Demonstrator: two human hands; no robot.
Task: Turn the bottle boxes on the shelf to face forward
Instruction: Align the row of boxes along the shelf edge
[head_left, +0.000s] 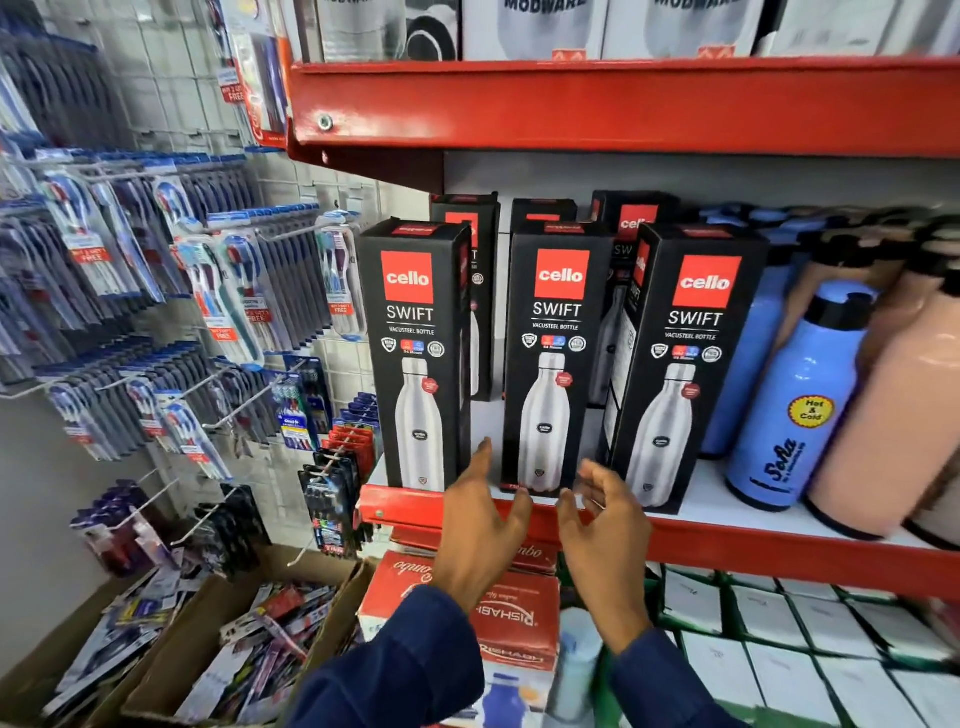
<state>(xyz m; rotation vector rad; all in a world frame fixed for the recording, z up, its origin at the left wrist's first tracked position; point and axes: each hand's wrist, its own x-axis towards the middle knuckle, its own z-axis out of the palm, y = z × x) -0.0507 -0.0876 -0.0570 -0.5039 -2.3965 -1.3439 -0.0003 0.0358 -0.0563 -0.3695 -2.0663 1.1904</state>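
Observation:
Three tall black Cello Swift bottle boxes stand at the front edge of the red shelf (727, 556): a left box (415, 358), a middle box (553, 358) and a right box (685, 364). All three show their printed fronts; the right one is slightly angled. More black boxes (631, 228) stand behind them. My left hand (483, 519) is open just below and left of the middle box's base. My right hand (605, 525) is open below it on the right. Neither hand touches a box.
Blue and pink bottles (800, 395) crowd the shelf to the right. Racks of toothbrush packs (156, 291) hang on the left wall. Red cartons (493, 613) and white boxes (779, 639) sit below. An upper red shelf (623, 104) overhangs.

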